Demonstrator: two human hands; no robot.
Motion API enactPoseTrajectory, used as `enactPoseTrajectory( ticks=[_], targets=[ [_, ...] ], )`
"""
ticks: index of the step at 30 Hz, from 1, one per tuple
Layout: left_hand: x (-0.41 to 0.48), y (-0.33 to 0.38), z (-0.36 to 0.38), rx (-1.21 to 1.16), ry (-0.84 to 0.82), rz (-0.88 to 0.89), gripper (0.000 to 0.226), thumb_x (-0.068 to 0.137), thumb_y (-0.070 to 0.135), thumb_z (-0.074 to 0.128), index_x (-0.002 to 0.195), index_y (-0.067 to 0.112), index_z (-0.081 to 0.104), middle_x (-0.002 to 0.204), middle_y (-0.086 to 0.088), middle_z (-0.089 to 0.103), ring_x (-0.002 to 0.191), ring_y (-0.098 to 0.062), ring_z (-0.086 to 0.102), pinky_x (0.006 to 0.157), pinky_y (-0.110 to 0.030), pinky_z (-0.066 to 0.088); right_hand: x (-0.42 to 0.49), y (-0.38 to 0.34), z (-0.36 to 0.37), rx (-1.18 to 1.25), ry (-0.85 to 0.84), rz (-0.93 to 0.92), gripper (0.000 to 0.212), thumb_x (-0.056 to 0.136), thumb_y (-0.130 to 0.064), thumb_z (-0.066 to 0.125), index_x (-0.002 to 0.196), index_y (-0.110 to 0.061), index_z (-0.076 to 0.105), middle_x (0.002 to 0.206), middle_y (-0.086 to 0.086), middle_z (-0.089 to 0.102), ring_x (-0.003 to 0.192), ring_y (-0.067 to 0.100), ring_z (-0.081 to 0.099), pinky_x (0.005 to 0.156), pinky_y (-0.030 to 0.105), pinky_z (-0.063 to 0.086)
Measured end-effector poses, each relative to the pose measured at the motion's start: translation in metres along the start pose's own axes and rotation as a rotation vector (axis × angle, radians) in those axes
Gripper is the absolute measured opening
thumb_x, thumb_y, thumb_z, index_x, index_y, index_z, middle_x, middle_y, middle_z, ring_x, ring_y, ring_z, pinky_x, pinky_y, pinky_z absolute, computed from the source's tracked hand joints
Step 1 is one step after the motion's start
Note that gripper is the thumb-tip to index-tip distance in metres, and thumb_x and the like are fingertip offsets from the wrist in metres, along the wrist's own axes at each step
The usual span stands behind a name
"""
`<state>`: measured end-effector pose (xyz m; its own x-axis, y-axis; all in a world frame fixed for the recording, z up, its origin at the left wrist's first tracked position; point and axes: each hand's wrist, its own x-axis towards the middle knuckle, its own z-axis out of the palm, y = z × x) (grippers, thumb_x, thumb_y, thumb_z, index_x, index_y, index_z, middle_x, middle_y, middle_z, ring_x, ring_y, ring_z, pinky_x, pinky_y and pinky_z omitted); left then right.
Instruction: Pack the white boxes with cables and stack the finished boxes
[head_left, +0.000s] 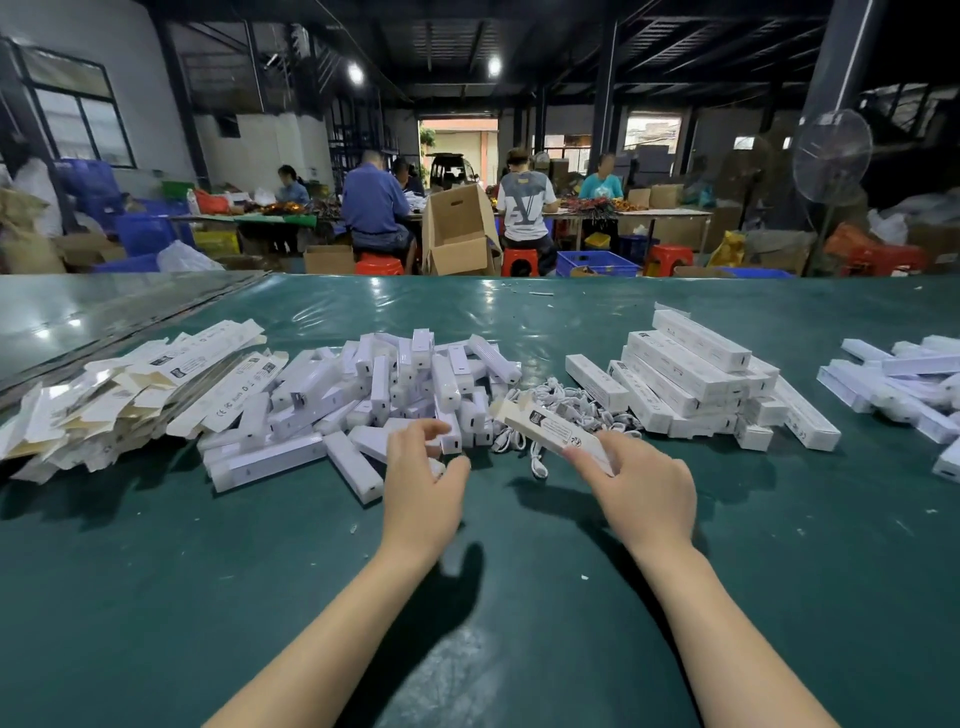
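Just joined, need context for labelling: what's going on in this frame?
A person is packing at a green table. The right hand grips a white printed carton above a tangle of white cables. The left hand reaches into the loose pile of white boxes in the middle; whether it has gripped one is unclear. Flat unfolded cartons lie heaped on the left, and finished boxes sit stacked on the right.

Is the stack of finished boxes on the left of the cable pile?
No, the stacked white boxes lie right of the cable pile on the green table.
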<state>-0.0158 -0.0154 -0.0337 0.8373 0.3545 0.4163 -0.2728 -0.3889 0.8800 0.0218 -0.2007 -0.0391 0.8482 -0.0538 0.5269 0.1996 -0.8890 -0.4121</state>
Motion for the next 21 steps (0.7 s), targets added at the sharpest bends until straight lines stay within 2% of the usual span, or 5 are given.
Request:
enactPoseTrajectory(
  ticks=[4,6,10,17,21],
  targets=[
    [0.009,-0.006,0.016,0.411,-0.293,0.1,0.031,0.081,0.0,0.049,0.102,0.019,0.062,0.108,0.002,0.062,0.104,-0.019,0.054,0.088,-0.025,0.039,0.003,0.004,0.005,-0.103,-0.019,0.088,0.041,0.088,-0.061,0.039,0.093,-0.025,0.058,0.096,-0.002,0.067,0.092,0.023,0.061,0.079,0.034,0.033],
    [0.013,-0.004,0.034,0.698,-0.374,0.3,0.047,0.083,0.005,0.046,0.124,0.026,0.053,0.127,0.006,0.051,0.117,-0.021,0.045,0.094,-0.032,0.034,0.005,0.004,0.006,-0.12,-0.023,0.096,0.042,0.089,-0.061,0.038,0.097,-0.026,0.058,0.1,-0.002,0.067,0.095,0.022,0.061,0.079,0.034,0.033],
    [0.022,-0.002,0.06,1.014,-0.425,0.332,0.044,0.093,0.017,0.039,0.132,0.038,0.043,0.129,0.001,0.046,0.121,-0.024,0.04,0.091,-0.038,0.028,0.005,0.007,0.004,-0.088,-0.035,0.084,0.041,0.089,-0.06,0.039,0.095,-0.024,0.058,0.099,-0.001,0.068,0.094,0.023,0.06,0.079,0.034,0.032],
    [0.013,-0.007,0.05,0.986,-0.399,0.292,0.025,0.091,0.047,0.046,0.108,0.034,0.059,0.114,0.003,0.051,0.11,-0.02,0.047,0.08,-0.032,0.023,0.007,0.004,0.001,0.043,-0.029,0.073,0.04,0.086,-0.057,0.046,0.091,-0.02,0.061,0.091,0.002,0.069,0.087,0.028,0.058,0.07,0.033,0.03],
    [0.002,-0.007,0.025,0.89,-0.408,0.245,0.023,0.089,0.046,0.052,0.105,0.033,0.062,0.108,0.002,0.049,0.107,-0.016,0.047,0.078,-0.029,0.022,0.005,-0.001,0.003,0.061,-0.084,0.005,0.041,0.085,-0.058,0.047,0.088,-0.021,0.062,0.085,-0.001,0.067,0.081,0.026,0.057,0.065,0.03,0.026]
  ],
)
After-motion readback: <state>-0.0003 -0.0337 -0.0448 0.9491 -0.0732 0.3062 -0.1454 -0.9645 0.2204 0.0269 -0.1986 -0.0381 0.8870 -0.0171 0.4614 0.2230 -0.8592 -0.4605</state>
